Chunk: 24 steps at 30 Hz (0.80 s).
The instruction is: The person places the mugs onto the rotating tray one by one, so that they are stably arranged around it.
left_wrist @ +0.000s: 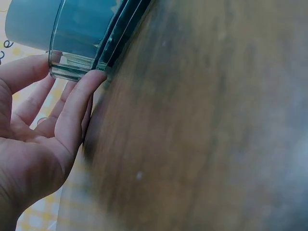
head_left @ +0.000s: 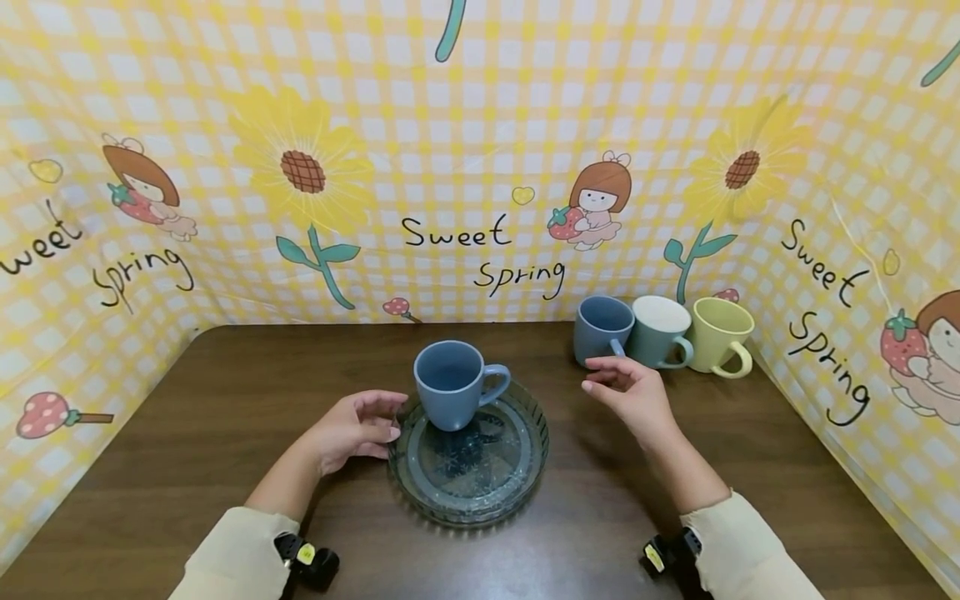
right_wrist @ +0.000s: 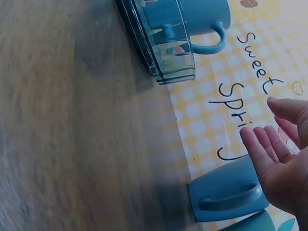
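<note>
A round, clear greenish glass tray (head_left: 472, 492) with a raised wall lies on the table. Near its back left stands a blue mug (head_left: 448, 392), upright, handle to the right. My left hand (head_left: 356, 433) rests at the tray's left side with relaxed fingers; in the left wrist view the fingertips (left_wrist: 98, 76) touch the outside of its wall. My right hand (head_left: 630, 396) hovers with loosely bent fingers and holds nothing. It is nearest to a second blue mug (head_left: 603, 333) at the back right, whose handle it partly overlaps in the head view.
Right of that mug stand a teal mug (head_left: 660, 333) with a white interior or top and a yellow-green mug (head_left: 720, 337), side by side. A yellow checked cloth (head_left: 450, 108) with printed pictures walls in the brown wooden table (head_left: 247, 383) at the back and sides.
</note>
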### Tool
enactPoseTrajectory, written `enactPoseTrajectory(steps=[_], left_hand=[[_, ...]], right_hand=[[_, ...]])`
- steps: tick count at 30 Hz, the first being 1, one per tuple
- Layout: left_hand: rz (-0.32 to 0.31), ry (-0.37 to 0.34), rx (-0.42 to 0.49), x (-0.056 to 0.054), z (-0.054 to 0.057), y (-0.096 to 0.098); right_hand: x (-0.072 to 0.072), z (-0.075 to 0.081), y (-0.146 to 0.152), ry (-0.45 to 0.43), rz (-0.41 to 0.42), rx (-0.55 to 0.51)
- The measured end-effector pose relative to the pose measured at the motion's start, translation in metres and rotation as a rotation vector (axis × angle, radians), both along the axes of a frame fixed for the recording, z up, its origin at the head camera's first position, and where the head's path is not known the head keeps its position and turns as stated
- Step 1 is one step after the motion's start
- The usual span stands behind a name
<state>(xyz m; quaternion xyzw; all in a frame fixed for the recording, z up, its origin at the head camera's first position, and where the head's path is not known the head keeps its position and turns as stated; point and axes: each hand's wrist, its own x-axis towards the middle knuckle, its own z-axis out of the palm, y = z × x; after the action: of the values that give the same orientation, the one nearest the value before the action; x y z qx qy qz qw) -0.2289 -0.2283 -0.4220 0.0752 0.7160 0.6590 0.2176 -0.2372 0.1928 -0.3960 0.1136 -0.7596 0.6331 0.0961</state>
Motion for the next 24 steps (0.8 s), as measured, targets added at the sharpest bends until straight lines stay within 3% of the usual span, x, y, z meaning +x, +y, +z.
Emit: enactPoseTrajectory(steps=[24], left_hand=[[0.065,0.021,-0.004,0.017,0.002,0.007]], right_hand=[[-0.004,-0.002,0.029,0.075,-0.044,-0.033]])
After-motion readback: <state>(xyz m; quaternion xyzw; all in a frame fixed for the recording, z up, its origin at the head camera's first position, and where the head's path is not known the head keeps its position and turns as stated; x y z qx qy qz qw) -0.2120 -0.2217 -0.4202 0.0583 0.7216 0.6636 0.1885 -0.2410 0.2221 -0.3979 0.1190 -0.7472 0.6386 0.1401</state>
